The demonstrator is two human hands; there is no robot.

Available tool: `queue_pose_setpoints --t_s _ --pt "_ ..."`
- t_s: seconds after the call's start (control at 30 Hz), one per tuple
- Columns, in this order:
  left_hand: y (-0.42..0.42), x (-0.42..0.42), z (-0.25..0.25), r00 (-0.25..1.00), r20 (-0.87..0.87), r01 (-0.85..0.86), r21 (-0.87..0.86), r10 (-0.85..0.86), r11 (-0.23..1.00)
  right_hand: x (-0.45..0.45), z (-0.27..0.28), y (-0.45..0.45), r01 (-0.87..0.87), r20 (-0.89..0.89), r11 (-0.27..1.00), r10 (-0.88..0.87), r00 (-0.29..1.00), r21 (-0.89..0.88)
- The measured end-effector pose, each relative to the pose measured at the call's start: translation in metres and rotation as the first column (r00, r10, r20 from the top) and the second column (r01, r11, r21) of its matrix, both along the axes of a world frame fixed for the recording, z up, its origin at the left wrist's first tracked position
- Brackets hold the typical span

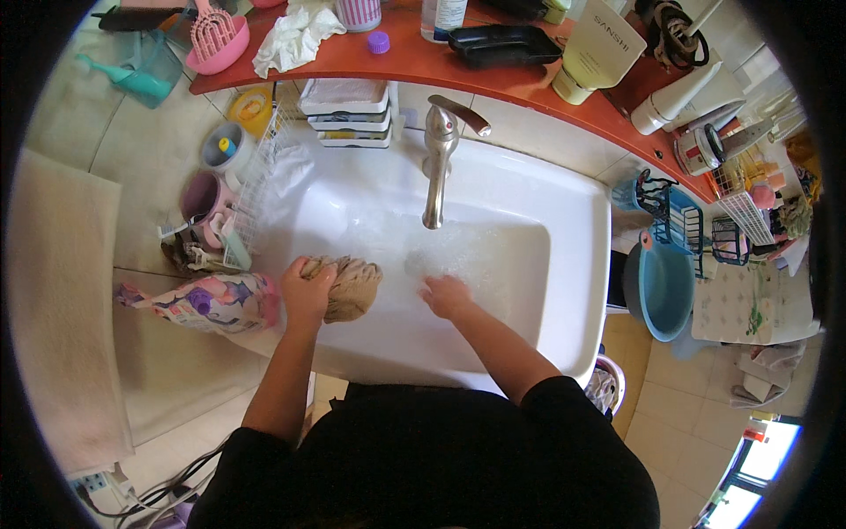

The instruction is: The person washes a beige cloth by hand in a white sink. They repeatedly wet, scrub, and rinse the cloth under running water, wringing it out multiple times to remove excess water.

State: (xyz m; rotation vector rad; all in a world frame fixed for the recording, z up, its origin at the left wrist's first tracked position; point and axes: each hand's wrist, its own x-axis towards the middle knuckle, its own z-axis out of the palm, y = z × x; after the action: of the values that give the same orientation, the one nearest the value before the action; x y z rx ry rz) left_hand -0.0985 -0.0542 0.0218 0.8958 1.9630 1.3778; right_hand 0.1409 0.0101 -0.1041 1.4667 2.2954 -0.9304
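My left hand (309, 289) grips a bunched, wet-looking tan cloth (355, 289) over the left side of a white sink (575, 198). In the basin, my right hand (447, 295) reaches down into bubbly water (456, 248), its fingers partly hidden there and apparently holding nothing. Just beyond that hand, the spout of a metal faucet (436, 178) points down at the water.
A patterned refill pouch with a purple cap (211, 303) lies by the sink's left edge, below a white wire rack (254, 205) with cups. Small white drawers (347, 112) stand behind. A red shelf (410, 69) holds toiletries. A blue basin (664, 291) is at right.
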Motion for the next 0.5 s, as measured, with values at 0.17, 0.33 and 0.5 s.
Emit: queue_pose_setpoints --t_s 0.17,0.33,0.5 --pt "-0.004 0.003 0.008 0.89 0.443 -0.118 0.002 0.105 0.993 -0.014 0.0 0.013 -0.076 0.057 0.997 0.075 0.996 0.012" --pt "0.004 0.02 0.009 0.554 0.833 -0.066 0.049 -0.004 0.997 -0.025 -0.004 0.031 0.224 -0.223 0.88 -0.338 0.914 -0.418" --pt "0.012 0.054 0.03 0.136 0.99 0.003 0.031 -0.032 1.0 -0.03 0.082 -0.004 -0.463 -0.175 0.231 -0.971 -0.162 -0.856"
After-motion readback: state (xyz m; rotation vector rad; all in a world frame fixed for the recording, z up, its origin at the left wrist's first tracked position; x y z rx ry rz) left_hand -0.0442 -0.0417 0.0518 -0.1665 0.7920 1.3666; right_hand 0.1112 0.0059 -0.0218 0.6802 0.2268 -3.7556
